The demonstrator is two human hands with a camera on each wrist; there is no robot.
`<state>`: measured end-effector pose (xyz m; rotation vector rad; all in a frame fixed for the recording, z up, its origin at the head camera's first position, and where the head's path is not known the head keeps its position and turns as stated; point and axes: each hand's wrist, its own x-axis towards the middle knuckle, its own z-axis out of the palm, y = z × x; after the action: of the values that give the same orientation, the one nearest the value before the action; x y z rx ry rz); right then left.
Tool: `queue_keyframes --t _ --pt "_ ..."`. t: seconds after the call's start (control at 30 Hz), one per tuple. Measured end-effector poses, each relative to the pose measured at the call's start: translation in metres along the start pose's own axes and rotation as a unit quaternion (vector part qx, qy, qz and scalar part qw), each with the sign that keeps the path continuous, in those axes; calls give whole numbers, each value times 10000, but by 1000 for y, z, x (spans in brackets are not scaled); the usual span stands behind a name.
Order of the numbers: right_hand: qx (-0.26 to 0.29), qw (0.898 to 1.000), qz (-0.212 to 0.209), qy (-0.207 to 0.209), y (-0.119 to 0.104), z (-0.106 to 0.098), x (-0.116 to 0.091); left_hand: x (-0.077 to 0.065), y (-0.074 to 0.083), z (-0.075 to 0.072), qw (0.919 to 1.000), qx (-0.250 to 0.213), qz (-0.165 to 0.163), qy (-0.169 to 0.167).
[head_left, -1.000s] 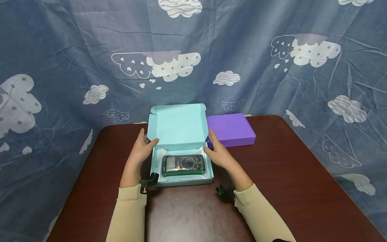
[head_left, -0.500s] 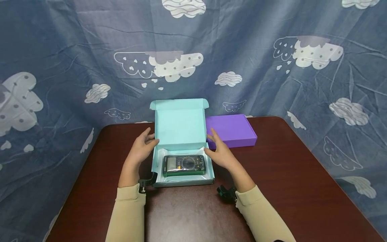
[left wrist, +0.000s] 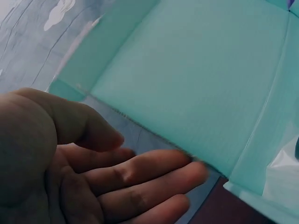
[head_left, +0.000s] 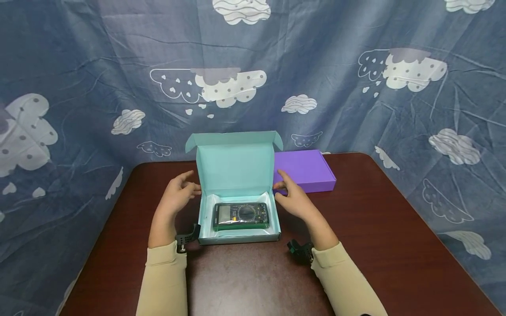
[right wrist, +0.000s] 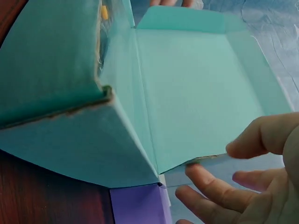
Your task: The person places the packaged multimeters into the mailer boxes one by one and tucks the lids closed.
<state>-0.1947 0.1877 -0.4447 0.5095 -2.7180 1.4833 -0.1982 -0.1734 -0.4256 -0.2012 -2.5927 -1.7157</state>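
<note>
A turquoise cardboard box (head_left: 239, 240) stands with its lid (head_left: 236, 169) raised. Inside, on clear plastic wrapping, lies a digital multimeter (head_left: 240, 216) with a dark face, a round dial and a green side. Beside the lid's left edge is my left hand (head_left: 176, 194), its loosely bent fingertips at that edge; the left wrist view shows thumb and fingers apart. My right hand (head_left: 295, 199) is at the lid's right edge. In the right wrist view, its thumb (right wrist: 252, 140) and a fingertip meet or nearly meet that edge, without a clear pinch.
A closed purple box (head_left: 306, 169) lies behind and to the right, partly hidden by the turquoise lid. Both boxes rest on a dark reddish-brown table (head_left: 387, 245). A blue cloud-patterned curtain (head_left: 336, 127) hangs right behind the table.
The lid has swung more upright, with its top flap leaning forward and the small corner flaps spread outward. My left hand has shifted slightly left; the right hand has shifted slightly right.
</note>
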Motion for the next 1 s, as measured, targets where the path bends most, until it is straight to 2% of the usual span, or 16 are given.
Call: queue_keyframes --t 0.33,0.43,0.6,0.77,1.0 --pt "-564 9983 139 -106 1 -6 1 1 -12 -7 9966 -207 -428 -667" --pt "-550 9982 228 -120 1 -7 2 1 -13 -8 9953 -273 -558 -737" --pt "-84 9980 628 -78 0 -5 4 0 -14 -11 9940 -454 -743 -668" --pt "514 9903 1282 -167 0 0 6 -3 -15 -16 9913 -547 -906 -779" --pt "1374 9785 1383 -675 -2 8 8 -1 -21 -22 9892 -482 -1212 -669"
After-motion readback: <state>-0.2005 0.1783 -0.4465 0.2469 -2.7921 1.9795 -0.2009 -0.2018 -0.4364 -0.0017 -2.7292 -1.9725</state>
